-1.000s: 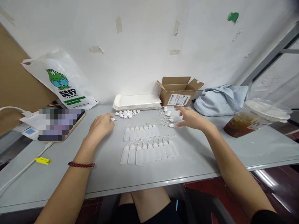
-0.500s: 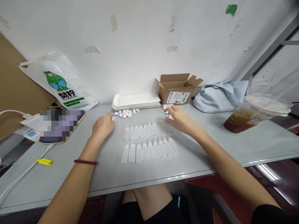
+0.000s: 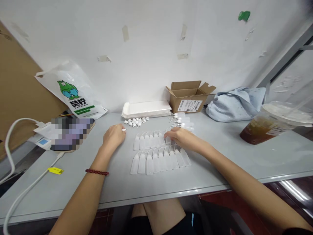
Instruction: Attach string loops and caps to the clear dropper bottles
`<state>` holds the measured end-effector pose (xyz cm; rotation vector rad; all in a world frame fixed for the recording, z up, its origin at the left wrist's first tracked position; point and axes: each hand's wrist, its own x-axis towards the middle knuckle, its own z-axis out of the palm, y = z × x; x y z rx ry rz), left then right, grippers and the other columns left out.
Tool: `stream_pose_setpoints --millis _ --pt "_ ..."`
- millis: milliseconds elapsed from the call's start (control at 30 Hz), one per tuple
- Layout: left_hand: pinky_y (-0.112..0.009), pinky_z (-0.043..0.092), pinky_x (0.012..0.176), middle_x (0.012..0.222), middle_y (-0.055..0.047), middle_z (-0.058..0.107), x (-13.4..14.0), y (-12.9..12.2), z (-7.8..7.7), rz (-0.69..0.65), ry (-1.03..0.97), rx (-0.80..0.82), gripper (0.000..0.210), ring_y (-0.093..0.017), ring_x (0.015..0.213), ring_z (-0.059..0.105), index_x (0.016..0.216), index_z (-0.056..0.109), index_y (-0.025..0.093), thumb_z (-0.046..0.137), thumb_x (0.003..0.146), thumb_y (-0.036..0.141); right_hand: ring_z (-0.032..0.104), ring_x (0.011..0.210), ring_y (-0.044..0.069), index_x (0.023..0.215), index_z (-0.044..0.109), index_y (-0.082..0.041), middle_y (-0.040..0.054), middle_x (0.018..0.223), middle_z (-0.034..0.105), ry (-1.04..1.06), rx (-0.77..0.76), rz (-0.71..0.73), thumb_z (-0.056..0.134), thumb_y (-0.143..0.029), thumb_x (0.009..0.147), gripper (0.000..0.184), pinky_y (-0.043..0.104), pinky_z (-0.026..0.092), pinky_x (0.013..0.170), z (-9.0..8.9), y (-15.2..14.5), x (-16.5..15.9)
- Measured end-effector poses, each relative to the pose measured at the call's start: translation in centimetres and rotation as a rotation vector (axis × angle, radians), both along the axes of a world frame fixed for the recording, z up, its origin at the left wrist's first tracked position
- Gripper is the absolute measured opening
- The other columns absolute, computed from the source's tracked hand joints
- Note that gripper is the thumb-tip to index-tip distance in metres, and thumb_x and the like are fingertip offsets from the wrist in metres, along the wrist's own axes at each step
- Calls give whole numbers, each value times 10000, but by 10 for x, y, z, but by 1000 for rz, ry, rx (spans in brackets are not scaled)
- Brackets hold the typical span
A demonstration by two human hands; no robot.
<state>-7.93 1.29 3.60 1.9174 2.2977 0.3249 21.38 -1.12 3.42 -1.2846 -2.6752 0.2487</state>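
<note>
While a translucent squeeze bottle (image 3: 168,140) is pinched at its top between the right hand's (image 3: 184,137) thumb and fingers, at the far row's (image 3: 147,141) right end, a small white cap (image 3: 124,130) is held in the left hand's (image 3: 113,137) curled fingers. Bottles in the near row (image 3: 156,162) are laid flat, necks far, apparently for tidy spacing. Farther off, loose caps (image 3: 134,122) are piled left and loose bottles (image 3: 187,124) right, presumably for each hand's reach, before an open cardboard box (image 3: 188,98).

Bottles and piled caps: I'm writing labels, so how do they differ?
The bottles are long; the caps are short. The bottles look translucent, the caps opaque white. Most bottles lie side by side, while the caps sit in a loose cluster. Both groups rest on the table.
</note>
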Motion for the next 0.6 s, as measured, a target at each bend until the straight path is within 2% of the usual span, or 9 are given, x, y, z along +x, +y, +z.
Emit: stream_pose_setpoints --millis 100,133,200,267,333,400,467,600 --pt "-407 481 795 994 -168 705 2 0 3 -5 -44 54 266 -351 986 630 956 680 163 538 745 241 510 626 134 1063 668 -211 51 785 606 -31 -34 -2 405 73 724 515 226 286 495 0 -1 0" --pt "-387 483 808 987 -152 710 4 0 5 -5 -114 92 265 -325 981 637 961 675 159 545 748 249 505 616 132 1053 671 -216 49 779 603 -49 -25 -8 403 85 703 534 225 273 486 -1 -1 0" --pt "-338 496 798 957 -115 722 13 -2 9 0 -410 179 273 -266 935 657 961 663 150 593 738 291 511 633 141 1044 673 -214 56 785 598 -88 25 -23 401 102 671 560 229 262 481 -3 0 0" --pt "-312 508 749 910 -98 730 24 -6 13 3 -826 227 319 -231 868 667 926 654 135 678 682 338 529 695 165 1073 659 -202 72 814 597 -107 95 -36 402 106 657 578 235 286 506 -6 1 0" --pt "-308 506 747 898 -94 732 37 -11 15 -28 -1068 198 337 -212 856 660 883 651 130 732 637 346 538 759 186 1122 627 -190 84 847 600 -83 152 -40 388 111 658 602 245 334 555 -8 3 1" --pt "-316 497 781 934 -102 730 47 -17 15 -81 -1174 122 321 -199 873 652 868 653 130 737 646 345 542 816 203 1153 592 -175 97 887 603 -9 196 -40 366 97 706 570 268 382 616 -8 3 0" --pt "-328 488 812 964 -108 727 55 -21 13 -130 -1236 46 308 -194 888 649 869 652 135 739 664 347 540 868 222 1149 570 -158 112 922 605 86 240 -34 357 38 792 460 300 416 665 -7 1 -2" --pt "-344 475 856 1007 -114 724 62 -26 9 -215 -1377 -97 288 -197 926 650 875 660 143 751 688 343 537 894 239 1084 562 -160 120 950 618 220 312 5 380 -191 937 236 354 444 738 -3 -9 -12"
